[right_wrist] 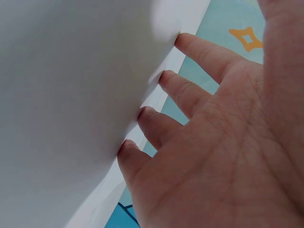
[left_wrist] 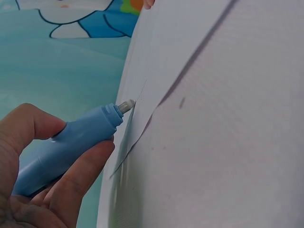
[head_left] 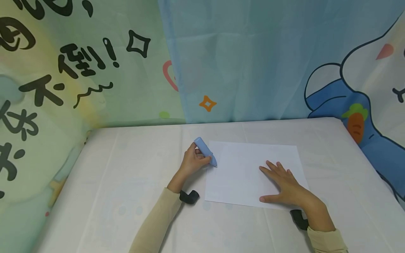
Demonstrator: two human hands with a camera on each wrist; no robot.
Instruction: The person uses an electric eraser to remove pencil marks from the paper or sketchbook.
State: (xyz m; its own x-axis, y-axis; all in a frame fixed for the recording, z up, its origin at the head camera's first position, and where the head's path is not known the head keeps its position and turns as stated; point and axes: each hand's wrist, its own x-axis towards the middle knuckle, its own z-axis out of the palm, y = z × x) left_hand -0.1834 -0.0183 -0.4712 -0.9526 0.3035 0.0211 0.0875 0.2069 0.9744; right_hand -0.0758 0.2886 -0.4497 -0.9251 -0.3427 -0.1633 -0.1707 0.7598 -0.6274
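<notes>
Blue pen-like tool (head_left: 206, 151), partly hidden by gripping fingers of left hand (head_left: 193, 162), points to 5 o'clock in head view, axis 11-to-5; right hand (head_left: 284, 188) touches paper (head_left: 237, 172), fingers spread.

The left hand (left_wrist: 71, 185) holds a fat blue tool (left_wrist: 71, 147) between thumb and fingers. Its small, pale tip (left_wrist: 127, 105) is right by the white paper (left_wrist: 175, 38); I can't tell if they touch. The paper's edge looks wavy above the white tablecloth (left_wrist: 223, 142). A blue-green curtain (left_wrist: 71, 71) with a cartoon (left_wrist: 90, 21) shows behind.
</notes>
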